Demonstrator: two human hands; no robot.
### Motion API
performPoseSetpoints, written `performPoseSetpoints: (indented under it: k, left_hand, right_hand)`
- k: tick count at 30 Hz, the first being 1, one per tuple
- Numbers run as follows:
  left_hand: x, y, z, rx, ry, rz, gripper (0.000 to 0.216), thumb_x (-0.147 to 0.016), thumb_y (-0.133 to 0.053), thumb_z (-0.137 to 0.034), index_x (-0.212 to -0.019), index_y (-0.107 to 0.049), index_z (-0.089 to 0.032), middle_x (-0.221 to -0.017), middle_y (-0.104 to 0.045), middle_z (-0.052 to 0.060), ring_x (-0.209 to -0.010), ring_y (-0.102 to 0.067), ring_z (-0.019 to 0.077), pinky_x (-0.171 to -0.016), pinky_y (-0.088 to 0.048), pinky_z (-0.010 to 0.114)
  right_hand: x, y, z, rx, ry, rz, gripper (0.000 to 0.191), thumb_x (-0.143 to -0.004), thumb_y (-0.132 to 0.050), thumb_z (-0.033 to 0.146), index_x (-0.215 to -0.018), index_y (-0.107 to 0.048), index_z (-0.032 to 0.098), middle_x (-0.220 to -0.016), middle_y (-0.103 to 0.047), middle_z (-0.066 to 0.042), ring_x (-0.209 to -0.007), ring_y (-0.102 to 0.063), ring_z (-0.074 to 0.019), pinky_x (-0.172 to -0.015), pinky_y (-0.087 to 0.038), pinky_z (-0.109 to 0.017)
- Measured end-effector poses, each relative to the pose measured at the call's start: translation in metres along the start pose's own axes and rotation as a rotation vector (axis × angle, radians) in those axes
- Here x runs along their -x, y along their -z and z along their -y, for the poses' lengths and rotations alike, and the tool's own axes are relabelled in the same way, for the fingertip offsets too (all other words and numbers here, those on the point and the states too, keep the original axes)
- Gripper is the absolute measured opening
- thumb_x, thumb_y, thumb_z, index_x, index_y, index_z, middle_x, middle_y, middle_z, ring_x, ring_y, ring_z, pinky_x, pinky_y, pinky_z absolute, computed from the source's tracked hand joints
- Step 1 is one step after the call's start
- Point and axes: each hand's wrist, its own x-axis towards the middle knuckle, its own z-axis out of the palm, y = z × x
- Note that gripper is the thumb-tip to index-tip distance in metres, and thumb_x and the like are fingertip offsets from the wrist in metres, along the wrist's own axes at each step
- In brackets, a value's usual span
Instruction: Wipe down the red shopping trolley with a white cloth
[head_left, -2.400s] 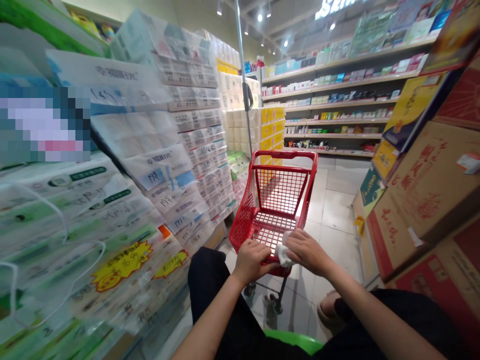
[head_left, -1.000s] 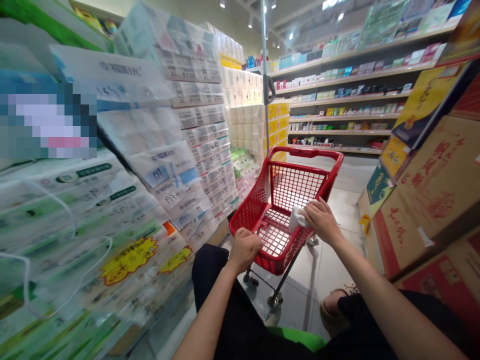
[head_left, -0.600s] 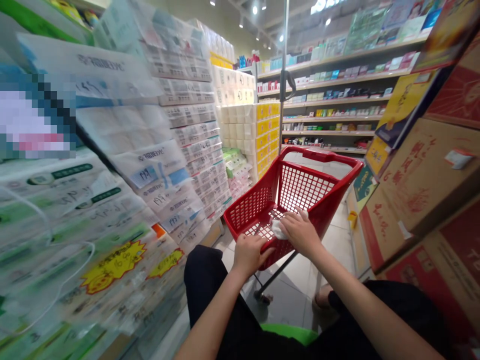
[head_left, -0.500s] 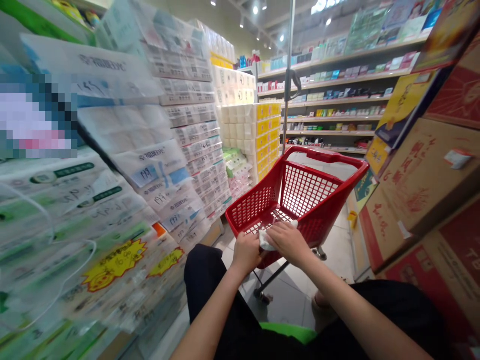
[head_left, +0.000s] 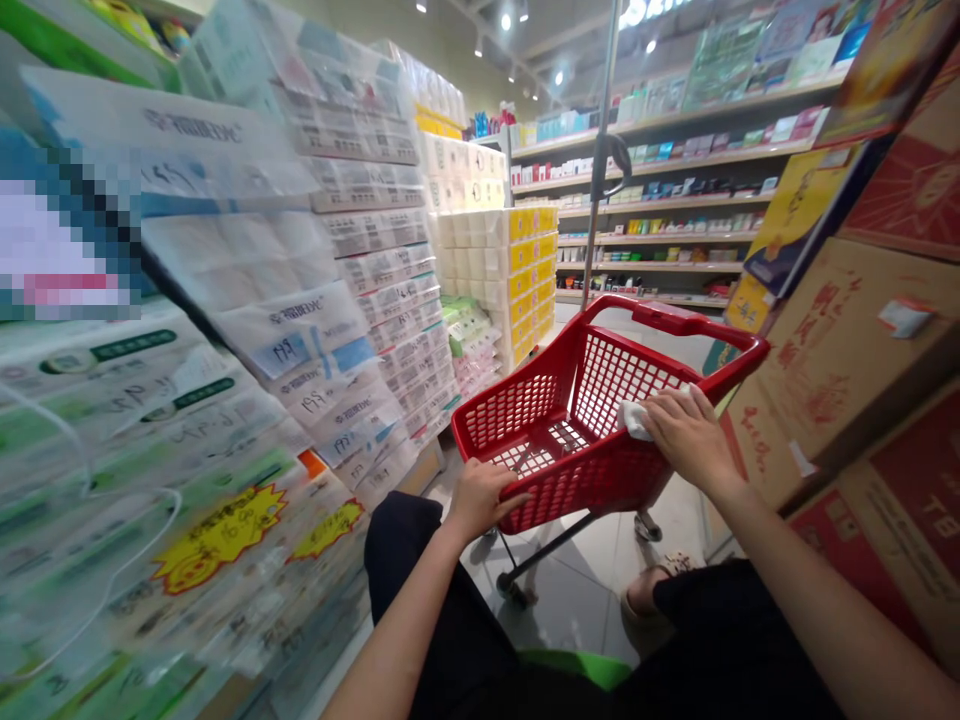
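One red plastic shopping cart [head_left: 570,488] stands on the tiled floor [head_left: 589,600], near stacked tissue packs [head_left: 394,290]. The left grip [head_left: 484,497] clasps its near corner; the right grip [head_left: 686,435] holds a crumpled white wipe [head_left: 634,420] at its side rim.

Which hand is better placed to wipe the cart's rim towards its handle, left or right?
Probably the right hand: it holds a white cloth at the side rim of the red cart, nearer the handle. The left hand grips the near end, with no cloth visible in it.
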Motion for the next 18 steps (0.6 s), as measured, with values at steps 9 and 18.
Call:
performPoseSetpoints:
  k: [9,18]
  left_hand:
    - [-0.004,-0.003,-0.001,-0.016,0.001,0.011,0.033,-0.09,-0.053,-0.051,-0.079,-0.061,-0.021,-0.079,-0.067,0.001,-0.074,-0.056,0.0163,-0.071,-0.028,0.031]
    - [-0.002,0.004,0.007,0.019,-0.016,0.019,0.038,-0.091,-0.051,-0.054,-0.075,-0.059,-0.02,-0.076,-0.065,0.001,-0.072,-0.055,0.015,-0.07,-0.028,0.03]
  right_hand:
    - [0.008,-0.017,0.144,-0.21,0.137,0.1,0.026,-0.097,-0.041,0.034,-0.106,-0.063,0.024,-0.099,-0.064,-0.006,-0.102,-0.05,-0.0228,-0.1,-0.028,-0.042]
    - [-0.001,-0.007,0.038,-0.113,0.221,0.076,0.03,-0.096,-0.043,0.039,-0.119,-0.06,0.028,-0.113,-0.064,-0.003,-0.11,-0.051,-0.0212,-0.103,-0.027,-0.041]
